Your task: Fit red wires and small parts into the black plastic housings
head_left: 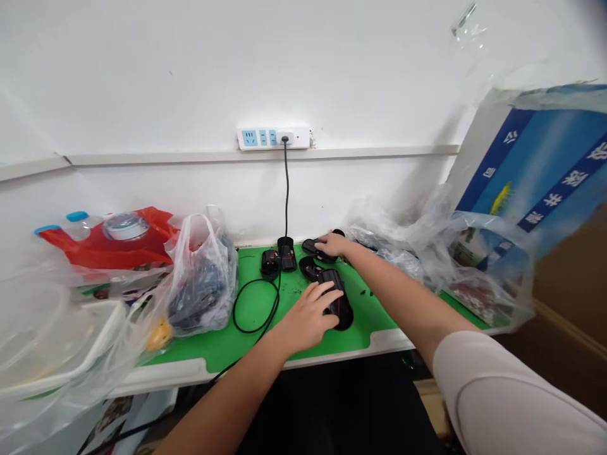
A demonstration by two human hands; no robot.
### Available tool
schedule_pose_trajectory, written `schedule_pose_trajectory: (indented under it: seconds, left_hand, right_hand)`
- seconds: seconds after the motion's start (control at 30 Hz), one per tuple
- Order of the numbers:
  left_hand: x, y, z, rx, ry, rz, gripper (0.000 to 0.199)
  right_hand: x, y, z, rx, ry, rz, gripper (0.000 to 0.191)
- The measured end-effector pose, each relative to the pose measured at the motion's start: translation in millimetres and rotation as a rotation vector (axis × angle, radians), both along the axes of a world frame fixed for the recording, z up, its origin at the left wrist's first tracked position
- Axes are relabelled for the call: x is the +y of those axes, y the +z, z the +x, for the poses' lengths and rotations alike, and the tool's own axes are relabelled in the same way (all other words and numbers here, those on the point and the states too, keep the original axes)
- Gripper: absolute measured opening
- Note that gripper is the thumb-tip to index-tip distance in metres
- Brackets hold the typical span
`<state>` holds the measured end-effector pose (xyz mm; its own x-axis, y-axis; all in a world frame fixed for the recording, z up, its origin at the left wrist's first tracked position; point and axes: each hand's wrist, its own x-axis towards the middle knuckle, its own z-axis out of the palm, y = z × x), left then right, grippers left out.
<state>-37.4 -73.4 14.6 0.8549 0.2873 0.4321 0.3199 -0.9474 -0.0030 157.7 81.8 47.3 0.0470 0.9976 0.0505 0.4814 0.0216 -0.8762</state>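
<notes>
My left hand (310,316) lies with its fingers spread against the near end of a long black plastic casing (342,300), which has ribbed sides and a thin red wire. Farther back, my right hand (334,244) has its fingers closed over a black oval plastic part (313,248), the grip partly hidden. Between the hands sits a rounded black piece (309,268) with small wired parts inside. To the left are two more black casings, one upright-looking (287,254) and one rounder (270,264), both with thin red wires. Small dark crumbs dot the green tabletop (298,341).
A black cable (286,189) runs from a wall power strip (274,138) down across the table in a loop. Plastic bags (202,284), a red bag (109,246) and a white tray (102,354) crowd the left. Clear plastic (403,234) and a blue printed box (545,158) stand right.
</notes>
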Motion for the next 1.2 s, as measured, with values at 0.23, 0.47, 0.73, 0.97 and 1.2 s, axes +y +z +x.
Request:
schedule_pose_trajectory:
  seconds: [0.23, 0.47, 0.73, 0.97, 1.2]
  left_hand:
    - [34.7, -1.9, 32.5, -0.285, -0.006, 0.094, 0.021]
    - [37.5, -13.0, 67.5, -0.471, -0.168, -0.435, 0.036]
    - [51.7, 4.4, 76.7, -1.145, 0.036, -1.432, 0.035]
    - [89.3, 3.6, 55.3, -1.439, 0.156, -1.31, 0.056]
    - [96.3, 4.5, 39.5, -1.609, -0.028, -1.377, 0.032]
  right_hand:
    - [-90.0, 23.0, 38.2, 0.221, -0.077, 0.15, 0.043]
    - [-146.3, -36.4, 50.5, 0.528, -0.243, 0.164, 0.047]
    - [-99.7, -14.1, 31.4, 0.638, -0.12, 0.463, 0.042]
    - [-66.9, -23.8, -7.3, 1.129, -0.09, 0.342, 0.031]
    - [-87.2, -38.3, -17.7, 1.113, 0.127, 0.019, 0.034]
